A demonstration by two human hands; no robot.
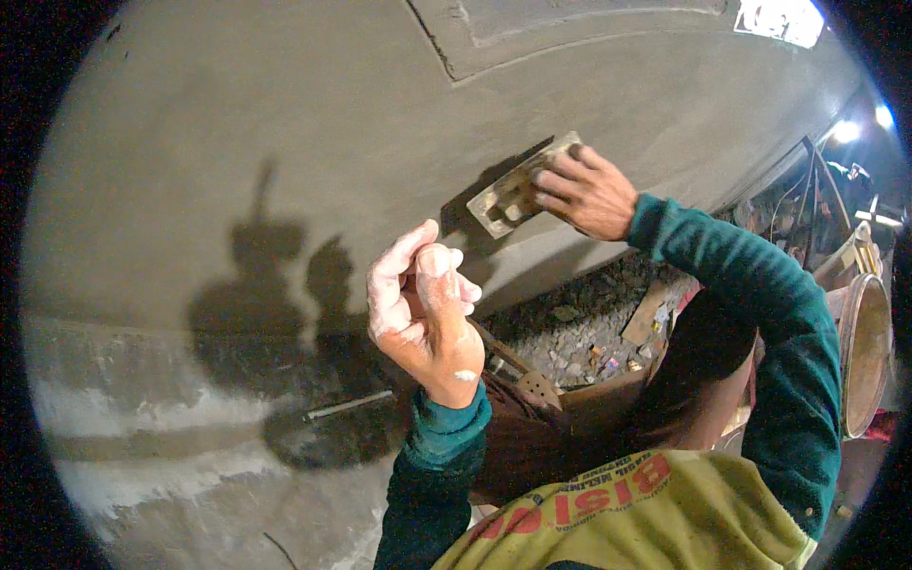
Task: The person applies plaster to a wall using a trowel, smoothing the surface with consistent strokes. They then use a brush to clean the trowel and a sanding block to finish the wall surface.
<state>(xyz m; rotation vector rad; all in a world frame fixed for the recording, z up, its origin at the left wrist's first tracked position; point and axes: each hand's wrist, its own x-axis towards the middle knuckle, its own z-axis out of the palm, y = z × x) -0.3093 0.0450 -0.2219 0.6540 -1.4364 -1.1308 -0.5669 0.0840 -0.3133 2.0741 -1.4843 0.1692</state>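
The right hand [600,201] has its fingers bent down over the upper right end of a rectangular float [506,198], gripping it, with the thumb side mostly hidden. The float slants down to the left from those fingers, its worn, blotched back facing the camera, against or very near the smooth grey wall [313,114]; a dark shadow runs along its upper left edge. Below and left of the right fingers, apart from the float, the left hand [427,313] is raised, its fingers loosely curled and the thumb close to their tips; they are coated in whitish powder, and I cannot tell whether anything is pinched inside. Above the right fingers, a recessed outline [589,38] marks the wall. Below them lies stony rubble [570,347] along the foot of the wall, and well off to their lower right a round bucket [864,356] is tipped toward the camera. Down and left of the left fingers, a thin pale strip [349,406] lies on a grey, white-smeared ledge [161,446].
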